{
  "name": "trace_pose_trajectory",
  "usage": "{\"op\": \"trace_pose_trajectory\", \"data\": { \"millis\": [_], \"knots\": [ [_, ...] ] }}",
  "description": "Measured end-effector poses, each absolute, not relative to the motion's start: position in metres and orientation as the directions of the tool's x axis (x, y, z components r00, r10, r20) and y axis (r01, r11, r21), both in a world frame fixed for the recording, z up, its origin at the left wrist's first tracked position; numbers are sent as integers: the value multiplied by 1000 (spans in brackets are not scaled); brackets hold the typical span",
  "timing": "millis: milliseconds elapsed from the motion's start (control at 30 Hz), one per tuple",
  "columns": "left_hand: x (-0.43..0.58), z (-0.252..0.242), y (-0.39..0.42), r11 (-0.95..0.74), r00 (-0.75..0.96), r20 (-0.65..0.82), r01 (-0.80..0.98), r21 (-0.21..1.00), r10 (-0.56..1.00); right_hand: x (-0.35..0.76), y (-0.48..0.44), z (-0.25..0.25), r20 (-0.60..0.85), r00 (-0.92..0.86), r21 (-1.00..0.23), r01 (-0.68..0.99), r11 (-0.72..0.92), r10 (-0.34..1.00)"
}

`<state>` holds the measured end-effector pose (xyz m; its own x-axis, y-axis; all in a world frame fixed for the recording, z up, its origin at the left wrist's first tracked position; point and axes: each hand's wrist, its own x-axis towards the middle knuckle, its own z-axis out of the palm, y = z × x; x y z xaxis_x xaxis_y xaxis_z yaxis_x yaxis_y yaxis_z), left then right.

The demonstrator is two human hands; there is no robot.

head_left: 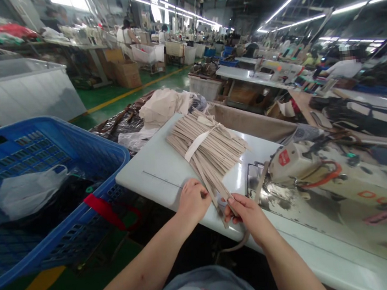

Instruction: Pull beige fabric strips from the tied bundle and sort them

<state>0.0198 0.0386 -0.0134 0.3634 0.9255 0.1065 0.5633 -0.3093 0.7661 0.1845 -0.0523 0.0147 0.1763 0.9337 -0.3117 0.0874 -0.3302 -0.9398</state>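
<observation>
Pinching beige strips (212,179) trailing from the banded bundle (220,149) on the white table (148,170), the right hand (247,212) sits near the curled left hand (192,201), whose grip I can't tell from here.

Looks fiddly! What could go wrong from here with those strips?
A tug by the right hand might drag extra strips out of the bundle, since the white band is the only tie visible. Also, a loose strip hangs past the front edge of the table, so it could perhaps snag.
</observation>
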Motion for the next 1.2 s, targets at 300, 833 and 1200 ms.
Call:
{"op": "trace_pose_trajectory", "data": {
  "millis": [300,833,1200],
  "knots": [
    [23,-7,43,-222,281,42,650,727,959,176,-46,12,-238,256,-920,251,-302,937],
    [21,-2,30,455,421,-329,-244,857,845,156,-64,13,-191,142,-832,502,-237,971],
    [21,6,30,453,306,-366,-293,842,879,158,-67,17,-8,103,-647,758,-83,995]
  ]
}}
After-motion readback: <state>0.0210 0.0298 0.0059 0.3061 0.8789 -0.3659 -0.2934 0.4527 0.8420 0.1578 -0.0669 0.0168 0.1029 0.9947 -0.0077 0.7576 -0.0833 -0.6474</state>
